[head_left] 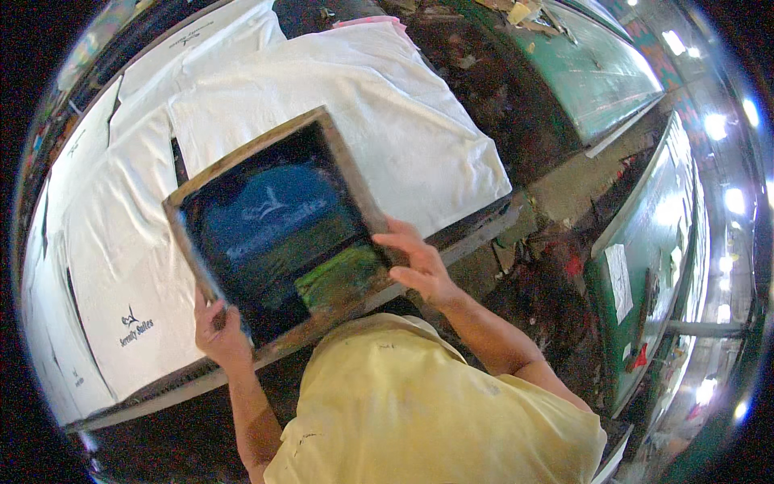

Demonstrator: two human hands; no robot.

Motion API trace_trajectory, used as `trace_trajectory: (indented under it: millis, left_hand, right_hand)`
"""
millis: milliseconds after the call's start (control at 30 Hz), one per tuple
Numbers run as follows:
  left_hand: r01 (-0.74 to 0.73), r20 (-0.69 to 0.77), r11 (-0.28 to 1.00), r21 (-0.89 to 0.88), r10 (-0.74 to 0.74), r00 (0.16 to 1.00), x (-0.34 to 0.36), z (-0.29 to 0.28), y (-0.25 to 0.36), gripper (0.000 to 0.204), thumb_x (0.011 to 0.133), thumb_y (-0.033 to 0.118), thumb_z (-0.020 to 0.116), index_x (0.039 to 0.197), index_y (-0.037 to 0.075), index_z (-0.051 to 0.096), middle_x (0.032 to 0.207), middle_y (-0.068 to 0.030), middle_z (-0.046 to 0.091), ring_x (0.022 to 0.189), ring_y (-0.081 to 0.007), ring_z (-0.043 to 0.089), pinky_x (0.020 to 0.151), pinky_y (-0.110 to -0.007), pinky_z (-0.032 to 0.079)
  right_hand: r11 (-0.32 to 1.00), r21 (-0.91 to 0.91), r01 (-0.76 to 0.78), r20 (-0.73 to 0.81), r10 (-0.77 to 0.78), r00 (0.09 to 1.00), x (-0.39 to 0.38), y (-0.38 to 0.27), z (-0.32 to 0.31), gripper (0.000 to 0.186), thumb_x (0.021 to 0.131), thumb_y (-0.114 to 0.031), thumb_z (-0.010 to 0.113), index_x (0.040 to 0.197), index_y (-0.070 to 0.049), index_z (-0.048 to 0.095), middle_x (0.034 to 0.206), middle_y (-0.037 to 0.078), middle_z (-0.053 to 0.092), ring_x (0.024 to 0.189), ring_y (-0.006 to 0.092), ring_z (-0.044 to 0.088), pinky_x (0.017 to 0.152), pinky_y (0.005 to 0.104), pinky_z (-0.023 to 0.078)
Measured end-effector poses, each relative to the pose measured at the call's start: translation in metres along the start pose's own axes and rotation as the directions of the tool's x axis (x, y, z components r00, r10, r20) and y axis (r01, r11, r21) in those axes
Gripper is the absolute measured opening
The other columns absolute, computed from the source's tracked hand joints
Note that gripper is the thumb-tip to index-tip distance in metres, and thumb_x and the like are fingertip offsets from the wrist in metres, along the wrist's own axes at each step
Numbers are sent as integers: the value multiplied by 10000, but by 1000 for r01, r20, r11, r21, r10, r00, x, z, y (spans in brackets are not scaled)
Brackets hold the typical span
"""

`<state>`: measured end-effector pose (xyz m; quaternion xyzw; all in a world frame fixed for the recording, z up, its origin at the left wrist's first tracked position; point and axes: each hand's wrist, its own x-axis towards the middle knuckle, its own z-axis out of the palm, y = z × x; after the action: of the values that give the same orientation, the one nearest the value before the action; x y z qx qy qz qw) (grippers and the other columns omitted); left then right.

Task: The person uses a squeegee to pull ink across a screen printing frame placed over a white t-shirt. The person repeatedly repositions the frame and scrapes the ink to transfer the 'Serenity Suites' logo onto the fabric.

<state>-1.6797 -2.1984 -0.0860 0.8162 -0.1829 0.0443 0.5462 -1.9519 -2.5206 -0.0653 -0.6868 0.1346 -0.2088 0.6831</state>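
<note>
A wood-edged printing screen (pixel 274 210) with dark blue mesh hangs tilted before me, over the near edge of the white cloths. The mesh carries a pale emblem and lettering; a green patch (pixel 343 274) lies in its lower right corner, and I cannot tell what it is. My left hand (pixel 223 335) is closed on the lower left side of the frame. On the opposite side, my right hand (pixel 421 266) grips the frame's edge with the thumb toward me. A white cloth (pixel 121 258) at left bears a dark printed emblem near its lower edge. Another white cloth (pixel 339 89) lies rumpled behind the screen.
The cloths cover a long table with a raised near edge (pixel 484 226). Green-topped tables (pixel 588 73) stand at the far right, and another green panel (pixel 637 274) with paper scraps is nearer. Dark, littered floor (pixel 548 282) shows between them. Bright lamps reflect at right.
</note>
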Motion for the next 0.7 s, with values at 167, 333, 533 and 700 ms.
trace_trajectory:
  millis: [167, 333, 533, 700]
  left_hand:
    - [35, 47, 991, -125, -30, 998, -17, 83, 18, 392, 807, -129, 820, 1171, 13, 790, 1653, -234, 642, 1409, -313, 694, 1119, -393, 572]
    - [81, 51, 975, -206, -73, 996, -41, 154, 55, 229, 857, -111, 770, 1059, -3, 787, 1643, -276, 626, 1475, -361, 645, 1181, -423, 532]
    - [-7, 71, 990, -142, 17, 997, -54, 185, 58, 254, 830, -102, 779, 1055, 15, 794, 1663, -265, 620, 1474, -343, 647, 1178, -421, 536]
    - [42, 50, 971, -237, -31, 998, -61, 183, 49, 214, 814, -93, 792, 988, 31, 788, 1661, -194, 649, 1387, -260, 679, 1118, -371, 544]
  right_hand:
    - [999, -2, -45, -128, 45, 991, -9, 13, -80, 702, 942, -311, 808, 1541, 31, 679, 1817, 222, 366, 1686, 361, 342, 1385, 519, 190]
    - [993, -94, -75, -191, 56, 980, -13, 17, -150, 644, 920, -336, 814, 1472, -9, 756, 1788, 251, 436, 1703, 381, 322, 1385, 534, 180]
    - [991, -107, -84, -213, 60, 975, -17, 29, -190, 639, 924, -328, 828, 1477, -15, 759, 1763, 254, 479, 1666, 388, 395, 1376, 538, 228]
    - [992, -128, -15, -230, -15, 973, -21, 30, -192, 531, 977, -277, 799, 1423, 10, 778, 1634, 240, 628, 1575, 363, 531, 1330, 505, 351]
